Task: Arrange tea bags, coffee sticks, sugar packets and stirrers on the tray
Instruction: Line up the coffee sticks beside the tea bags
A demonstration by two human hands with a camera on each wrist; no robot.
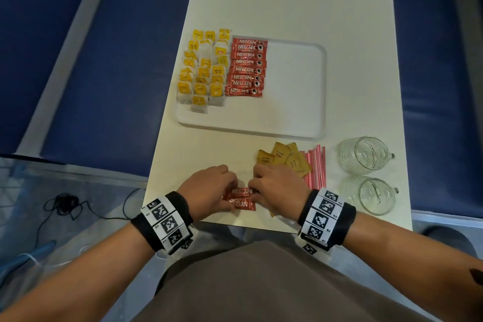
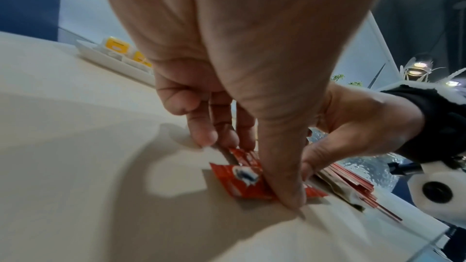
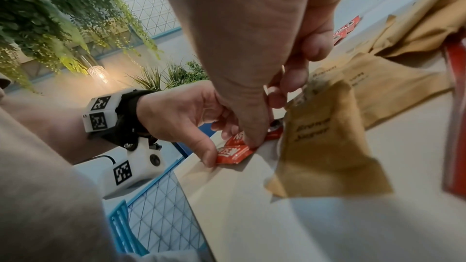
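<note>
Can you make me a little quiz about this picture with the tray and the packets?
1. True or false: the brown sugar packets already lie on the tray.
2. What are the left hand and the right hand holding together? A) tea bags B) red coffee sticks C) stirrers
3. Fill in: the yellow tea bags lie on the tray's ____ side, beside the row of coffee sticks.

Key: 1 false, they lie on the table by the red stirrers. 2 B. 3 left.
</note>
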